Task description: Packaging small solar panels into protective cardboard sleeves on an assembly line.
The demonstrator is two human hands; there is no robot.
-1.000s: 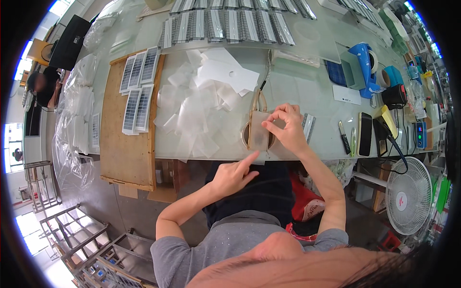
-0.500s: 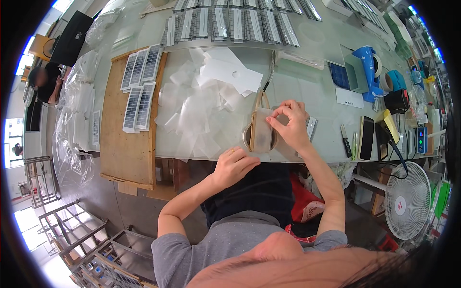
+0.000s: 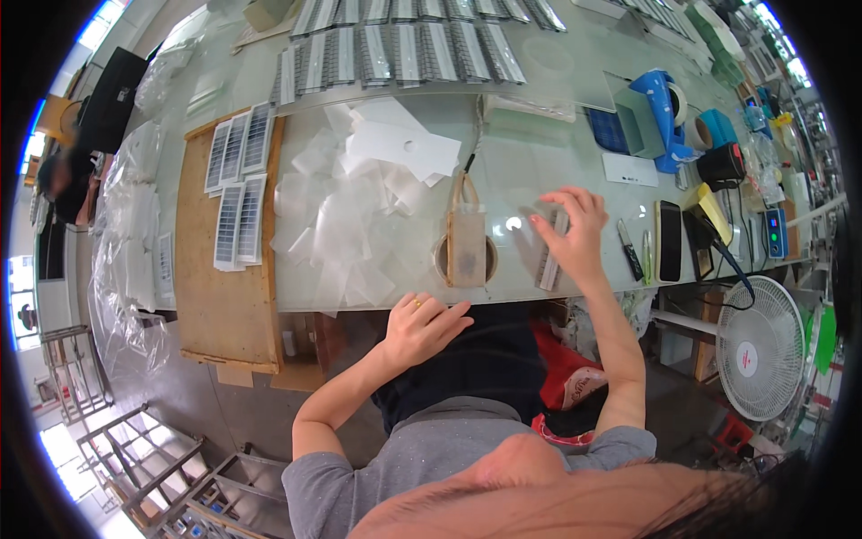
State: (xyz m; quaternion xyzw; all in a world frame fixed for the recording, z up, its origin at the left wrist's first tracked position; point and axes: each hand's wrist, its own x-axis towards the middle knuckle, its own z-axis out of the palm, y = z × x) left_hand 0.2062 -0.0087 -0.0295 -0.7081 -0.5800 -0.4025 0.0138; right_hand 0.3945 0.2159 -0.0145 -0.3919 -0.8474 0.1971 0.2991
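Tabletop (image 3: 516,175): right hand (image 3: 582,235) arched near grey strip (image 3: 549,268).

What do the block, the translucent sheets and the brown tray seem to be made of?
Block: probably wood, matte, judging by its tan side; the greyer upper face leaves its material open.
Translucent sheets: likely thin plastic film, frosted, since overlaps look whiter; thin paper is possible.
Brown tray: apparently wood, dull and worn, from its uneven brown colour and marks.
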